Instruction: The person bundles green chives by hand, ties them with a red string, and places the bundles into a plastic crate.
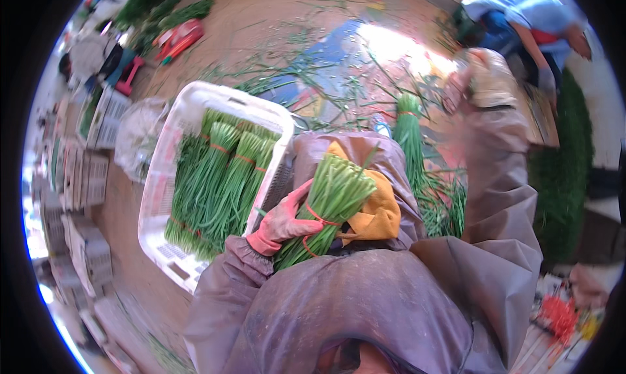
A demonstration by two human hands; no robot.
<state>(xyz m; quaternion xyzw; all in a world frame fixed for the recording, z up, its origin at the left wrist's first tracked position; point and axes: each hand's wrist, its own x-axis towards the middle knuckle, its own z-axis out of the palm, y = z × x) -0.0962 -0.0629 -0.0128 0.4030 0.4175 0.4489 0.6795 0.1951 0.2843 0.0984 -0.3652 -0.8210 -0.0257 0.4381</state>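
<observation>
My left hand (287,221), in a pink glove, is wrapped round a bunch of green chives (338,190) over my lap. A red band circles the bunch, and another red loop hangs lower near my fingers. A yellow-orange cloth (377,208) lies behind it on my knees. My right hand (486,81) is stretched far out to the upper right, above the floor; its fingers are smeared by motion. Beside my left knee, a white plastic crate (151,198) holds several banded bunches of chives (218,172). Another banded bunch (409,129) lies on the floor to the right of my knees.
Loose stems are scattered over a coloured sheet (326,48) on the floor ahead. Someone in a blue top (521,9) bends over at the upper right, near a long green heap (564,172). Stacked crates (85,178) line the left, with a red bag (179,38) farther off.
</observation>
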